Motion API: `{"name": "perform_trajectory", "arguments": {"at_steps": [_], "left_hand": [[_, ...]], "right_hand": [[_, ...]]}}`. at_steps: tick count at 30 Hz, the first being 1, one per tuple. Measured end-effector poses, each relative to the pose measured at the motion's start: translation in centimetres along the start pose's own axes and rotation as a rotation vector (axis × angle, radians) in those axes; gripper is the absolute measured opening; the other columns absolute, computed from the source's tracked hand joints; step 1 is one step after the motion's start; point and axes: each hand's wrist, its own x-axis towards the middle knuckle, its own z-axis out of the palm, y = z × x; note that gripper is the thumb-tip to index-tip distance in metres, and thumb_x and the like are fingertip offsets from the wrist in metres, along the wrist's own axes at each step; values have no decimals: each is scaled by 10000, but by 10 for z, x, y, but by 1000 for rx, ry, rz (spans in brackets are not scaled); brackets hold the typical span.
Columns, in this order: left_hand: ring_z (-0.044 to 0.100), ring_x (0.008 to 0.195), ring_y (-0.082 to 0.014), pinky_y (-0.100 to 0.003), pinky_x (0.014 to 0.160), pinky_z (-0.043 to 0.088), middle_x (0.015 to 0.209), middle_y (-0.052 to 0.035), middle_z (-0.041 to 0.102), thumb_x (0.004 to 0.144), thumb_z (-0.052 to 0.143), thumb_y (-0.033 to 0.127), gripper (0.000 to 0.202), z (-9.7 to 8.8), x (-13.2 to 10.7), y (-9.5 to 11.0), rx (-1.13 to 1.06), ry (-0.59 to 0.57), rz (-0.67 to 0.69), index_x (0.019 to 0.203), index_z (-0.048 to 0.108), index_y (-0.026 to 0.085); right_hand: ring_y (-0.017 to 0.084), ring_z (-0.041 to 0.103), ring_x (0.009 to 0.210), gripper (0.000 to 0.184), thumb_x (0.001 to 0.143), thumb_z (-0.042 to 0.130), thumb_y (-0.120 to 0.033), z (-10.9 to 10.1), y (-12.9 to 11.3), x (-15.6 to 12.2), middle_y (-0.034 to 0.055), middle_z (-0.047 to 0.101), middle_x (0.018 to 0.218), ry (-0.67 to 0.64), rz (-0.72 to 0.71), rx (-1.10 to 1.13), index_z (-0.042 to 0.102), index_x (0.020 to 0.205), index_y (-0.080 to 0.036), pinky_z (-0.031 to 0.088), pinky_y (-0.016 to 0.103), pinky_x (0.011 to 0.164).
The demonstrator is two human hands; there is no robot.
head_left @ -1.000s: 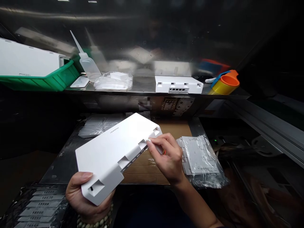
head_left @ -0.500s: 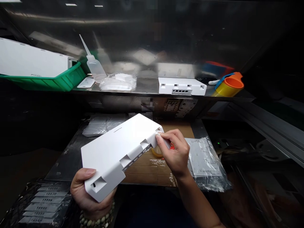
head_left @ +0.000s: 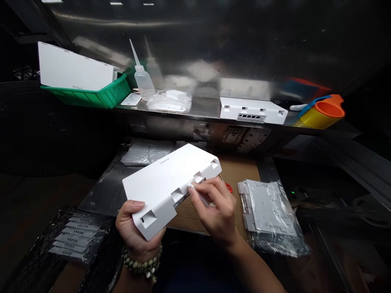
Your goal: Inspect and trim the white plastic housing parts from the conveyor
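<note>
My left hand [head_left: 139,228] wraps round the near left corner of a white router housing [head_left: 166,177], thumb on top. The housing is tilted, with HUAWEI lettering on its top face and several square recesses along its near edge. At that edge my right hand [head_left: 215,205] is closed in a pinch on a small white cloth-like piece [head_left: 191,186], pressed against the housing between two recesses. The fingers hide much of this piece and part of the port strip below.
On the shelf are a green bin [head_left: 91,95] holding a white housing, a squeeze bottle [head_left: 144,85], a bagged bundle [head_left: 169,101], another router housing [head_left: 253,110] and a yellow tape roll [head_left: 320,116]. Bagged panels [head_left: 271,207] lie right; stacked panels [head_left: 76,236] lower left; red-handled scissors [head_left: 229,187] behind my right hand.
My right hand has slid along the housing's edge from its far right corner toward the middle, toward my left hand. The whole view has shifted, with the scene moving right.
</note>
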Motion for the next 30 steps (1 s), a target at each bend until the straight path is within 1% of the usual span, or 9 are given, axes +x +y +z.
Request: {"name": "perform_trajectory", "arguments": {"at_steps": [3, 6, 9, 12, 16, 20, 24, 27, 30], "left_hand": [[744, 1071, -293, -347, 726, 671, 1156, -5, 791, 676, 547, 146, 698, 0, -2, -2, 47, 20, 19, 1346, 628, 324], [732, 1102, -308, -370, 771, 667, 1166, -12, 789, 654, 566, 143, 712, 0, -1, -5, 34, 66, 12, 1343, 631, 310], [738, 1073, -332, -402, 785, 663, 1181, -43, 784, 620, 584, 138, 732, 0, 2, -7, -21, 32, 3, 1341, 635, 254], [764, 967, -329, -437, 816, 654, 1138, -66, 792, 612, 585, 132, 730, 0, 5, -11, -78, 14, -11, 1337, 639, 200], [776, 783, -273, -388, 784, 649, 1011, -74, 811, 695, 588, 145, 628, 2, 6, -16, -118, 79, -64, 1319, 649, 153], [778, 862, -313, -444, 859, 634, 961, -113, 808, 787, 571, 199, 524, 3, 6, -18, -163, 52, -130, 1296, 656, 104], [776, 884, -327, -437, 842, 641, 941, -146, 803, 932, 565, 367, 452, -1, 14, -9, -158, 47, -303, 1260, 667, 74], [778, 733, -277, -393, 753, 657, 822, -105, 800, 995, 538, 371, 453, -5, 25, 5, -166, 142, -329, 1340, 613, 86], [790, 835, -331, -476, 812, 652, 937, -181, 804, 1028, 483, 456, 621, -9, 33, 18, -185, 163, -393, 1477, 464, 27]], "right_hand": [[180, 658, 772, 136, 891, 716, -126, 3, -2, -3, 51, 692, 872, -48, -24, 55, 732, 991, -218, 569, 315, 688], [171, 658, 762, 99, 898, 717, -139, 1, 0, -2, 45, 690, 867, -45, 20, 42, 739, 957, -216, 563, 310, 688], [167, 651, 750, 79, 900, 719, -149, -1, 0, -1, 42, 679, 850, -25, 55, 8, 747, 934, -215, 556, 305, 676], [160, 652, 742, 86, 897, 722, -156, -3, -7, -2, 35, 672, 843, -129, 61, 171, 750, 951, -218, 557, 285, 648], [152, 647, 750, 109, 889, 720, -135, -3, -15, -5, 33, 663, 848, -174, 104, 271, 747, 963, -210, 548, 264, 635], [168, 646, 765, 116, 874, 729, -116, 8, -23, -10, 57, 666, 854, -171, 29, 190, 740, 970, -179, 542, 287, 665], [147, 653, 730, 146, 860, 749, -133, 5, -34, -14, 40, 682, 845, -318, -30, 404, 740, 998, -178, 537, 264, 651], [150, 651, 815, 204, 868, 742, -142, -15, -25, -11, 30, 668, 914, -197, 63, 425, 735, 1060, -212, 536, 267, 709], [158, 621, 863, 151, 900, 715, -177, -36, 1, -5, 18, 641, 944, 80, 186, 321, 731, 1032, -249, 509, 271, 712]]}}
